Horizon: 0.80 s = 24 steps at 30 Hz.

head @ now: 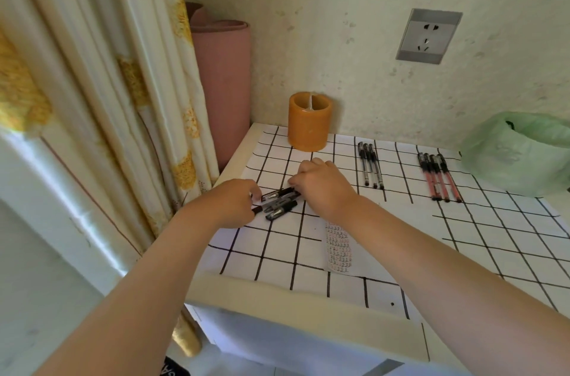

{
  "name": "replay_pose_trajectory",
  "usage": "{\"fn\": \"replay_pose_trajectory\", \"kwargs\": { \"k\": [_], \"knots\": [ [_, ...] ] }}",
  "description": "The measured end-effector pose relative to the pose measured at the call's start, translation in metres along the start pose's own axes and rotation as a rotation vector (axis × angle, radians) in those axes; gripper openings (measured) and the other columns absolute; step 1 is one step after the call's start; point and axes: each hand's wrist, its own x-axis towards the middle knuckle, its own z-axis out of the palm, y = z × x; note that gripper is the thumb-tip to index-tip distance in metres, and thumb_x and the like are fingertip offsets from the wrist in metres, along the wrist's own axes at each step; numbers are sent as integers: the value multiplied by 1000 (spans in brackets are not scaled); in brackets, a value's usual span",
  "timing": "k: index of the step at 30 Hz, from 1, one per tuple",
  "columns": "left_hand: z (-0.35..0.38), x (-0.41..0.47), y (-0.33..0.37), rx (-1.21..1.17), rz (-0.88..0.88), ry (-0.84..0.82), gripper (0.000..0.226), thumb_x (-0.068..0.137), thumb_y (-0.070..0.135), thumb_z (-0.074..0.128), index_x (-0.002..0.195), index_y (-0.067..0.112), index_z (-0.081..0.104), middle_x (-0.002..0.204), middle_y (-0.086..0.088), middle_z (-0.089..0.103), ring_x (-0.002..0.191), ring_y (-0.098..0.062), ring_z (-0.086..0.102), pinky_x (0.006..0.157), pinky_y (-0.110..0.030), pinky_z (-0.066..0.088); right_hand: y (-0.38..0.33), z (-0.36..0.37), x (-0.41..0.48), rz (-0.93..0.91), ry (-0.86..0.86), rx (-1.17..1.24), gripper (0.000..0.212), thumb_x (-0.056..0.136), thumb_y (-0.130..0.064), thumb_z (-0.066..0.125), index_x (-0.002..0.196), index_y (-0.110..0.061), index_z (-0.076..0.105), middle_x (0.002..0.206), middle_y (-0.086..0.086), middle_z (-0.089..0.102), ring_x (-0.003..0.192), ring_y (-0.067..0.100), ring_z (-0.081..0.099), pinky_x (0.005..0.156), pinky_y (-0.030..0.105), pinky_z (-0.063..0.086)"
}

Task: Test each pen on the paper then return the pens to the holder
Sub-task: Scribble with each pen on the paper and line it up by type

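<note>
A small bunch of black-capped pens [279, 203] lies on the gridded table cover at the left. My left hand [231, 203] pinches the bunch at its near-left end. My right hand [324, 187] curls over the far-right end of the same pens and hides that end. The orange cylindrical holder [309, 121] stands upright at the back of the table, apart from both hands. A strip of paper [339, 247] covered with small pen marks lies partly under my right forearm. Three black pens [371, 169] and several red pens [439, 176] lie in rows to the right.
A green plastic bag [521, 153] sits at the table's back right. A rolled pink mat [223, 82] and a curtain [101, 98] stand left of the table. A wall socket [428, 36] is above. The table's front edge [293, 303] runs below my forearms.
</note>
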Motion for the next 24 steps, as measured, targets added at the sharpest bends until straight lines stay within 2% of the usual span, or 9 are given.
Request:
{"fn": "replay_pose_trajectory", "kwargs": {
  "k": [5,10,12,15,17,19,22,24],
  "knots": [
    [-1,2,2,-92,40,39,47,85,9,72,128,18,56,102,3,64,93,-15,57,67,-22,46,5,-5,3,62,-14,157,17,97,-25,56,110,-24,67,107,-1,56,103,20,48,87,36,36],
    [2,4,7,-129,45,100,59,81,17,78,133,21,49,98,7,67,93,-13,57,75,-26,46,10,-12,-3,43,-2,183,13,97,-14,52,107,-20,58,103,-1,57,97,20,52,87,34,35],
    [3,3,11,-121,50,117,59,84,22,76,135,21,46,106,3,65,93,-13,55,76,-25,42,12,-18,-6,40,25,182,12,98,-14,51,106,-19,56,101,0,58,95,21,51,83,32,34],
    [-1,1,17,-92,51,225,46,94,30,64,136,22,48,125,-3,55,101,-15,52,85,-27,44,15,-30,-16,57,45,214,11,98,-15,50,107,-18,56,100,2,58,92,22,52,78,33,38],
    [-2,-1,24,-98,102,305,41,95,32,62,135,25,52,125,1,51,109,-15,50,94,-29,44,17,-39,-25,82,31,235,16,98,-19,48,113,-19,56,102,2,60,94,22,55,78,38,45],
    [1,-5,35,-91,184,313,37,95,33,63,131,30,55,122,7,53,111,-13,50,96,-29,44,19,-47,-34,112,-6,265,23,100,-28,46,121,-27,57,102,-1,59,93,19,56,76,37,47],
    [8,-8,56,-107,248,295,15,94,31,61,108,33,66,101,9,66,85,-12,58,81,-38,53,21,-57,-50,110,-63,277,31,99,-48,46,128,-42,57,96,-7,56,85,13,55,72,34,49],
    [11,-9,67,-115,240,283,8,94,32,61,98,33,68,88,10,68,75,-11,59,74,-41,54,24,-61,-61,107,-73,271,29,99,-50,45,123,-43,61,91,-9,58,82,10,53,70,34,49]
  ]
}}
